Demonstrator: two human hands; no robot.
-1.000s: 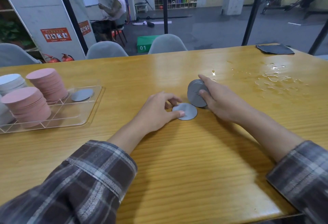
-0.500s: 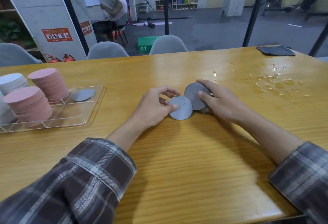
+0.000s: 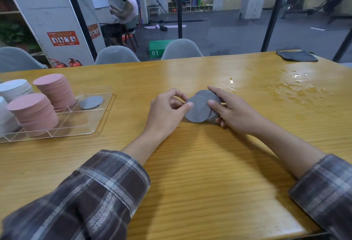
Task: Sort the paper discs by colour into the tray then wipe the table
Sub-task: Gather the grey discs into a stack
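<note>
Grey disc [image 3: 198, 113] is pinched in my L hand [image 3: 165, 115], mid tabletop [image 3: 190, 167]. R hand [image 3: 236, 114] curls round grey stack [image 3: 206, 94] just behind it. Tray [image 3: 83, 125] w/ pink stacks [image 3: 55, 91] sits by left edge.

The tray [image 3: 101, 123] sits at the left of the table [image 3: 190, 163]. In it stand stacks [image 3: 54, 91], perhaps four, since the frame cuts them off. A lone disc [image 3: 91, 102] lies in its far right compartment. At mid-table the left hand [image 3: 165, 113] and right hand [image 3: 235, 113] hold discs [image 3: 198, 111] between them. A spill [image 3: 297, 89] lies to their right, with a cloth [image 3: 297, 56] behind it. Chairs [image 3: 116, 55] stand behind the table.
</note>
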